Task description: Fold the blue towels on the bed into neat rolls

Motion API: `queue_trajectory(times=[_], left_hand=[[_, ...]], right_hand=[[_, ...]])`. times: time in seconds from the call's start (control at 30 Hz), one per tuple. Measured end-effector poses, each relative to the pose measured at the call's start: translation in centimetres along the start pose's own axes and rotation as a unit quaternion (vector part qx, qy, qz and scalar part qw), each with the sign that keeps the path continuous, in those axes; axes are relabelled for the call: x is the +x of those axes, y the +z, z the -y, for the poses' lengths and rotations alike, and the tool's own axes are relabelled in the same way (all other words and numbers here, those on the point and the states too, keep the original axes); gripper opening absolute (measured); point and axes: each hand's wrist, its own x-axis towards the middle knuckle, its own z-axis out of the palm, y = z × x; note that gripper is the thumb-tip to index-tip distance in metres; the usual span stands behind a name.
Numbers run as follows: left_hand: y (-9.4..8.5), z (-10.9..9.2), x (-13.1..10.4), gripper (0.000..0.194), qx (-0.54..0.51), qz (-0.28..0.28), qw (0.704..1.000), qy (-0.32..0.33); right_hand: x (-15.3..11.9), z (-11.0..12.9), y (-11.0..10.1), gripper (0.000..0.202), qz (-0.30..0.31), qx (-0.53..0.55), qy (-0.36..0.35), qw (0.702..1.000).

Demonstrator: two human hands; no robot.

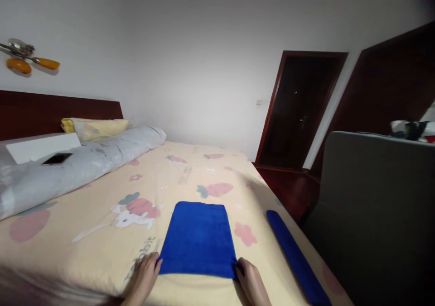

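A blue towel [200, 238] lies flat on the bed as a neat rectangle, its near edge toward me. My left hand [148, 270] is closed on the near left corner, thumb and fingers pinching the fabric. At the near right corner, my right hand [250, 276] grips the towel in the same way, its fingertips partly hidden. Off to the right, near the bed's edge, rests a long narrow strip of folded blue cloth [297, 256], which neither hand touches.
A cream bedsheet [183, 179] with rabbit and carrot prints covers the bed. On the left lie a rolled grey quilt [115, 150], a phone [57, 158], a white box [44, 146] and a yellow pillow [102, 128]. A dark grey panel [370, 220] stands beside the bed's right edge.
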Motion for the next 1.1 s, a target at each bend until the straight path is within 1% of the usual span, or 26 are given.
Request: queue_trajectory(times=[0.07, 0.13, 0.17, 0.2, 0.23, 0.3, 0.37, 0.4, 0.47, 0.53, 0.6, 0.7, 0.77, 0.83, 0.9, 0.97, 1.0, 1.07, 1.1], left_hand=[[0.1, -0.9, -0.3, 0.022, 0.072, -0.033, 0.997, -0.014], [0.3, -2.0, -0.8, 0.032, 0.113, -0.065, 0.991, -0.009], [0.5, -2.7, -1.0, 0.039, 0.117, -0.074, 0.990, 0.010], [0.8, -3.5, -1.3, 0.046, 0.112, -0.075, 0.990, 0.042], [1.3, -4.4, -1.6, 0.053, 0.098, -0.069, 0.989, 0.091], [2.6, -6.2, -2.2, 0.058, 0.060, -0.046, 0.975, 0.210], [3.9, -7.8, -2.5, 0.060, 0.040, -0.030, 0.954, 0.297], [4.2, -8.4, -2.6, 0.063, 0.038, -0.023, 0.946, 0.320], [4.2, -8.9, -2.6, 0.066, 0.044, -0.003, 0.942, 0.333], [3.1, -8.4, -2.5, 0.064, 0.051, 0.030, 0.944, 0.325], [1.4, -7.0, -2.2, 0.061, 0.060, 0.058, 0.949, 0.304], [-1.0, -4.2, -1.8, 0.059, 0.074, 0.078, 0.958, 0.267], [-2.0, -2.3, -1.4, 0.058, 0.084, 0.080, 0.959, 0.258], [-2.6, -0.8, -1.1, 0.057, 0.094, 0.065, 0.958, 0.263], [-2.8, 0.1, -0.8, 0.053, 0.100, 0.031, 0.955, 0.277], [-2.7, 0.4, -0.7, 0.050, 0.095, 0.003, 0.948, 0.303], [-2.7, 0.5, -0.7, 0.051, 0.087, -0.002, 0.944, 0.317], [-2.5, 0.5, -0.7, 0.056, 0.065, 0.004, 0.942, 0.329], [-2.5, 0.5, -0.7, 0.058, 0.053, 0.010, 0.945, 0.323]], right_hand=[[0.0, -0.6, 0.8, 0.017, -0.050, -0.056, -0.018, 0.997], [-0.2, -1.0, 1.8, 0.015, -0.113, -0.108, -0.062, 0.986], [-0.3, -1.0, 2.3, 0.020, -0.138, -0.127, -0.098, 0.977], [-0.4, -0.9, 2.9, 0.027, -0.150, -0.142, -0.141, 0.968], [-0.5, -0.7, 3.5, 0.032, -0.148, -0.151, -0.185, 0.960], [-0.6, -0.1, 4.8, 0.032, -0.112, -0.165, -0.260, 0.945], [-0.6, 0.6, 6.0, 0.034, -0.074, -0.182, -0.296, 0.935], [-0.6, 0.9, 6.5, 0.038, -0.060, -0.190, -0.304, 0.932], [-0.8, 1.3, 7.2, 0.048, -0.037, -0.204, -0.325, 0.923], [-1.0, 1.4, 7.2, 0.058, -0.012, -0.213, -0.349, 0.912], [-1.3, 1.1, 6.5, 0.061, 0.001, -0.218, -0.355, 0.909], [-1.6, -0.2, 4.6, 0.058, -0.004, -0.217, -0.318, 0.923], [-1.6, -1.3, 3.4, 0.053, -0.006, -0.215, -0.289, 0.933], [-1.5, -2.2, 2.5, 0.048, -0.011, -0.217, -0.269, 0.938], [-1.4, -2.7, 2.0, 0.044, -0.018, -0.219, -0.265, 0.939], [-1.2, -2.8, 1.6, 0.041, -0.028, -0.220, -0.276, 0.935], [-1.1, -2.7, 1.5, 0.039, -0.035, -0.219, -0.283, 0.933], [-1.1, -2.5, 1.3, 0.035, -0.049, -0.209, -0.298, 0.930], [-1.1, -2.2, 1.2, 0.034, -0.057, -0.198, -0.300, 0.931]])
